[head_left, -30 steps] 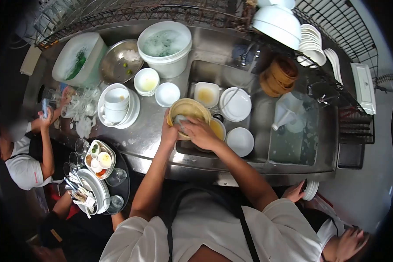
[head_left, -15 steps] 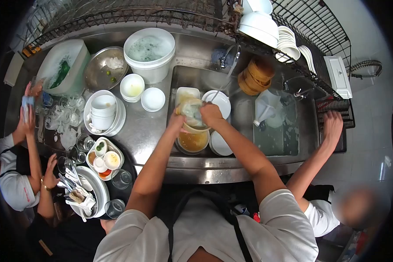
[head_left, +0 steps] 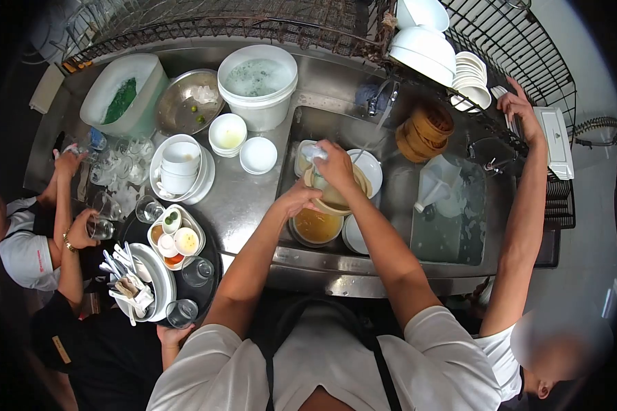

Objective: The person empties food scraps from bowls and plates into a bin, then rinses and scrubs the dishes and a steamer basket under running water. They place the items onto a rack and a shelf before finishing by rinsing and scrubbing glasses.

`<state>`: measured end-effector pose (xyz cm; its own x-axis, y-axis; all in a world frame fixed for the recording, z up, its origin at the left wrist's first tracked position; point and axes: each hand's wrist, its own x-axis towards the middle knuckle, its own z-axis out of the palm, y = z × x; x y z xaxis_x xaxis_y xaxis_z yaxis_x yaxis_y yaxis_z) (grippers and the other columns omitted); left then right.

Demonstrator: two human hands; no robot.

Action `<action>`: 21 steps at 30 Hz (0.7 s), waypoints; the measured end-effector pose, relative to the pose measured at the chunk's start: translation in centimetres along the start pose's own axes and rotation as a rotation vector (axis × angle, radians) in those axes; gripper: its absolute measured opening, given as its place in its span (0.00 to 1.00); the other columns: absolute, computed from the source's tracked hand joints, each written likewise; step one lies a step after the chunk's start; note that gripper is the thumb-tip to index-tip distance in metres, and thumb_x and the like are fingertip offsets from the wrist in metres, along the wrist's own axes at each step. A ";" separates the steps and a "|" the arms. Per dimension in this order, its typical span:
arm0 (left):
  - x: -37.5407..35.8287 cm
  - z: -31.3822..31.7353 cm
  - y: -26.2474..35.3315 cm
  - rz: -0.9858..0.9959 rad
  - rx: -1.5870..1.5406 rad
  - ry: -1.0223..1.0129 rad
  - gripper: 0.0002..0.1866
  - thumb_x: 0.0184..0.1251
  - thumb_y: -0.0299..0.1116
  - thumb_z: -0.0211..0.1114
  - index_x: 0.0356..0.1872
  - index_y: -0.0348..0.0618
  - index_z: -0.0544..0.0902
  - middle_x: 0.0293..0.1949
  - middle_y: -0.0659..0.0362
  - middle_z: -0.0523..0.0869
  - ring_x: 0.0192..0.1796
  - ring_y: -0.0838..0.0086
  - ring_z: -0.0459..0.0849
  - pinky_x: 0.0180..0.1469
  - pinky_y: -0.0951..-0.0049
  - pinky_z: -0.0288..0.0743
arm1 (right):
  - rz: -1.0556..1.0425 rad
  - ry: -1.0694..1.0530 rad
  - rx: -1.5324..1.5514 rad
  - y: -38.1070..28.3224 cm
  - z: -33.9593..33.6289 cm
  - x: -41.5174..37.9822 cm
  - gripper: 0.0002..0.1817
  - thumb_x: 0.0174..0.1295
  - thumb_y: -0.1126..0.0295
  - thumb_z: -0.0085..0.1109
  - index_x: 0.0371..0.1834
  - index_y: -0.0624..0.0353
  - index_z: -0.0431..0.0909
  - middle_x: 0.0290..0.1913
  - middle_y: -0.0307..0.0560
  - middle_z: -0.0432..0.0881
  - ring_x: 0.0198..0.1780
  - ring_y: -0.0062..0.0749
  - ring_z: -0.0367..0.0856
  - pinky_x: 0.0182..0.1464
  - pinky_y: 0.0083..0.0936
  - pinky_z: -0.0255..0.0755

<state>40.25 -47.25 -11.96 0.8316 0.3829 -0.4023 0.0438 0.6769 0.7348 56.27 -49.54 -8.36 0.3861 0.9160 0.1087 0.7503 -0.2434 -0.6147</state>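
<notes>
Round beige bowl (head_left: 331, 199), inside showing, above sink (head_left: 395, 205), whitish scrubbing pad (head_left: 313, 151)

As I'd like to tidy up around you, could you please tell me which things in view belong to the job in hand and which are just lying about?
In hand, it seems:
tan bowl, in the left hand
pale cloth or pad, in the right hand
sink basin below

Apparently lying about:
brown round baskets
plastic jug
metal bowl

- Steel counter (head_left: 243, 205): white bucket (head_left: 262, 109), metal bowl (head_left: 175, 113), plastic tub (head_left: 154, 103), plate (head_left: 209, 179) of stacked bowls (head_left: 179, 166), clear glasses (head_left: 120, 163) (bunched left)
- Wire shelf (head_left: 301, 20): large white bowls (head_left: 425, 58), small stacked bowls (head_left: 469, 81)
- Black tray (head_left: 212, 290): white dishes (head_left: 163, 282), two tumblers (head_left: 197, 272)
</notes>
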 end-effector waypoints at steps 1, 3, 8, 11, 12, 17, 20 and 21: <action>0.1 0.3 0.1 -0.008 0.012 0.039 0.36 0.58 0.20 0.63 0.71 0.40 0.65 0.57 0.51 0.79 0.51 0.65 0.88 0.44 0.64 0.90 | -0.012 -0.005 0.078 -0.4 0.2 -0.5 0.21 0.55 0.73 0.67 0.55 0.54 0.82 0.44 0.54 0.87 0.46 0.47 0.86 0.50 0.36 0.79; 1.0 -0.4 -0.1 -0.010 0.049 0.097 0.37 0.58 0.20 0.62 0.72 0.40 0.64 0.58 0.52 0.79 0.51 0.65 0.88 0.43 0.64 0.90 | -0.019 -0.176 0.345 -0.8 0.9 -1.6 0.20 0.55 0.72 0.68 0.53 0.55 0.82 0.46 0.55 0.87 0.46 0.50 0.86 0.50 0.38 0.79; 0.4 -1.1 -0.2 0.047 0.084 0.110 0.40 0.62 0.23 0.60 0.78 0.48 0.59 0.62 0.53 0.78 0.56 0.66 0.86 0.39 0.64 0.91 | -0.200 0.072 0.085 1.1 -0.7 -0.6 0.17 0.57 0.72 0.67 0.50 0.55 0.81 0.43 0.56 0.86 0.47 0.58 0.84 0.48 0.46 0.78; -0.2 0.4 0.0 0.179 -0.058 0.211 0.34 0.75 0.42 0.59 0.78 0.53 0.59 0.66 0.56 0.75 0.60 0.65 0.83 0.39 0.63 0.91 | -0.006 0.151 0.020 0.4 -0.7 -0.6 0.19 0.58 0.72 0.66 0.54 0.55 0.79 0.42 0.58 0.85 0.47 0.61 0.84 0.48 0.49 0.77; -0.2 0.9 0.3 0.222 -0.096 0.237 0.33 0.77 0.48 0.58 0.78 0.54 0.59 0.66 0.56 0.75 0.61 0.65 0.83 0.39 0.63 0.91 | 0.056 0.152 0.036 -0.2 -0.4 -0.9 0.19 0.58 0.71 0.65 0.55 0.55 0.78 0.43 0.58 0.85 0.47 0.61 0.84 0.48 0.49 0.77; 2.1 -0.2 -0.3 0.165 -0.128 0.389 0.35 0.77 0.62 0.53 0.74 0.50 0.64 0.64 0.54 0.77 0.59 0.66 0.84 0.41 0.65 0.89 | 0.141 -0.122 0.211 -2.0 2.2 -3.0 0.16 0.64 0.63 0.59 0.51 0.58 0.82 0.43 0.63 0.86 0.47 0.60 0.84 0.51 0.49 0.76; 3.2 -2.3 -0.9 0.259 -0.015 0.436 0.30 0.78 0.55 0.54 0.72 0.48 0.68 0.61 0.53 0.80 0.55 0.66 0.86 0.41 0.66 0.87 | 0.054 -0.386 -0.012 -2.4 -1.3 -3.7 0.14 0.63 0.65 0.59 0.44 0.64 0.85 0.42 0.62 0.86 0.47 0.57 0.85 0.52 0.45 0.75; 3.7 -3.1 -1.3 0.300 0.029 0.446 0.29 0.78 0.51 0.54 0.72 0.48 0.69 0.61 0.53 0.80 0.55 0.66 0.86 0.41 0.65 0.87 | -0.026 -0.440 -0.174 -1.3 -2.0 -3.5 0.14 0.61 0.65 0.59 0.42 0.64 0.85 0.44 0.62 0.86 0.48 0.55 0.84 0.53 0.44 0.75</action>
<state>41.59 -44.76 -16.06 0.4938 0.7913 -0.3606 -0.1392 0.4813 0.8655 54.97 -53.07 -6.38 0.1297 0.9615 -0.2423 0.8498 -0.2337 -0.4724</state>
